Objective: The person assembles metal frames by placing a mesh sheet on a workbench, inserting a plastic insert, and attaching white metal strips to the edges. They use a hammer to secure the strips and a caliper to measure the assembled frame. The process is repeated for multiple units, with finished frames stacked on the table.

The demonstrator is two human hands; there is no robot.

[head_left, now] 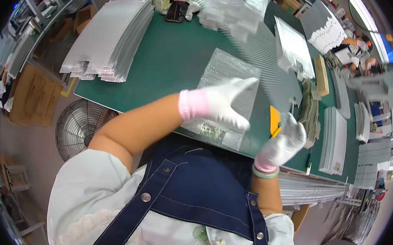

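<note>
Silvery ridged sheet [243,100] — flat on table [166,59]; blurred second sheet [269,59] — slanting at its right.

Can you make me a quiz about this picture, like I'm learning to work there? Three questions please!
1. True or false: the left hand is open over a silvery sheet.
2. Where is the round fan? A) On top of the green table. B) Down on the person's left. C) Down on the person's right.
3. What circles the wrist of the right hand?

Key:
1. True.
2. B, down on the person's left.
3. A pale green bangle.
</note>
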